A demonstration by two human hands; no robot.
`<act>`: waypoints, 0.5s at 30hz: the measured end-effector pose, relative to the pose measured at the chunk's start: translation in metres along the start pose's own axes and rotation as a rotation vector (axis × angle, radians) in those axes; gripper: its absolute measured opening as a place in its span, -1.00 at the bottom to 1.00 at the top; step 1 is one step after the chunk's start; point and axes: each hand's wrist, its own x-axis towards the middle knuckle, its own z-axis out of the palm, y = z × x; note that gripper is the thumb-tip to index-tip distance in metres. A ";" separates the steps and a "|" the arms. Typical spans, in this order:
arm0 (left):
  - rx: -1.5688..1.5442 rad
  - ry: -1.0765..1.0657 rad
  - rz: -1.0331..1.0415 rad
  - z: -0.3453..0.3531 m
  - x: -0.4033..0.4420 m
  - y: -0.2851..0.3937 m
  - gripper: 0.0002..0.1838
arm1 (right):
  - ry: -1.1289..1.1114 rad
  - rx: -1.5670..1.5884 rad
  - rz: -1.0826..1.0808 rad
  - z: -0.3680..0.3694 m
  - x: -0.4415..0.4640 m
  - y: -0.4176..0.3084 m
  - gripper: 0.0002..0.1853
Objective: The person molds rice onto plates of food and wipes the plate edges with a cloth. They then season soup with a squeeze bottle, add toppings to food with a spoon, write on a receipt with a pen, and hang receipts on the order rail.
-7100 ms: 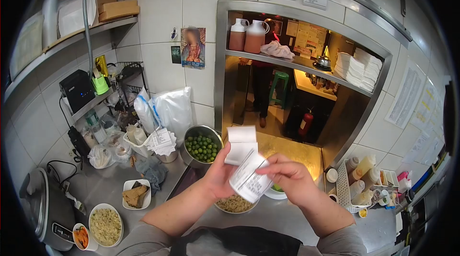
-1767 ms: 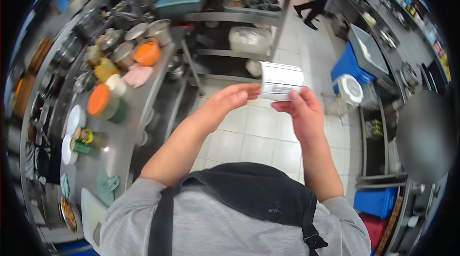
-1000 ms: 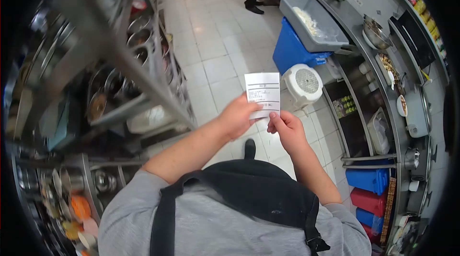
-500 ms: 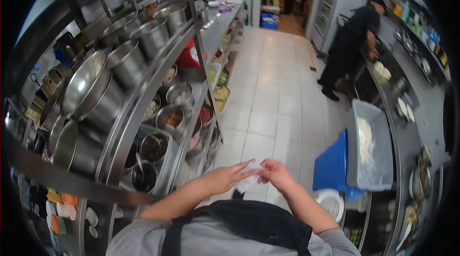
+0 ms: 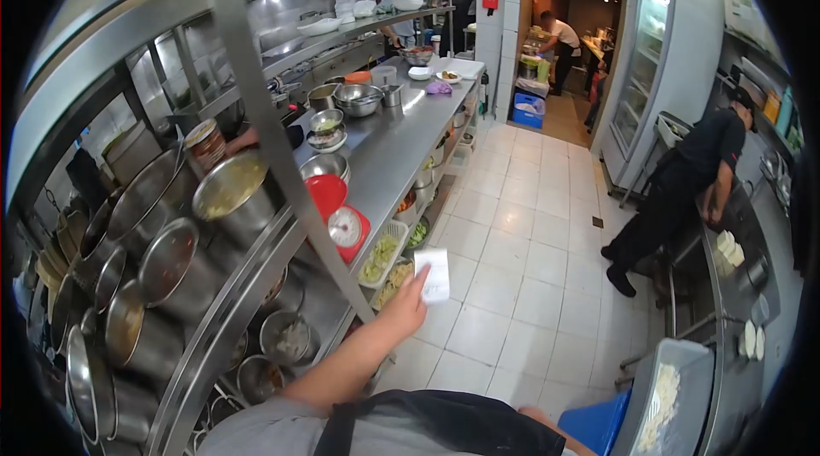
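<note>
A small white paper slip with faint printing is pinched in my left hand, which reaches forward over the tiled floor. The slip is upright and faces me. Close to that hand, on the left, are a tray of pale cut food and a white basket of green cut vegetables below the counter. Of my right arm, only a bit of skin shows at the bottom edge beside my dark apron; the right hand is out of sight.
A steel rack with several pots stands at my left, ahead of a steel counter holding a red scale. On the right are a grey tub, a blue bin and a person in dark clothes bending over a worktop.
Both hands were together at the paper slip; now the left alone holds it, farther forward. My right hand has dropped out of view. The camera has tilted up, showing more counter.
</note>
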 end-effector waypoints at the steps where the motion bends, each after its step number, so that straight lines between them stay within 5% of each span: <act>1: -0.010 0.071 0.041 0.000 0.042 -0.002 -0.31 | -0.076 0.054 0.015 -0.010 0.007 0.013 -0.57; 7: 0.196 0.535 0.089 -0.035 0.252 -0.025 -0.44 | -0.213 0.384 0.009 -0.141 0.086 0.037 -0.61; 11: 0.029 0.603 0.006 -0.104 0.368 -0.028 -0.59 | -0.221 0.581 0.021 -0.235 0.174 0.009 -0.63; 12: 0.078 0.601 -0.065 -0.126 0.394 -0.020 -0.58 | -0.187 0.625 0.046 -0.251 0.199 0.000 -0.64; 14: 0.268 0.710 0.107 -0.169 0.456 -0.043 -0.55 | -0.152 0.641 0.050 -0.277 0.246 -0.010 -0.65; 15: 0.372 0.738 0.185 -0.195 0.492 -0.062 -0.51 | 0.081 0.487 0.079 -0.274 0.275 0.001 -0.65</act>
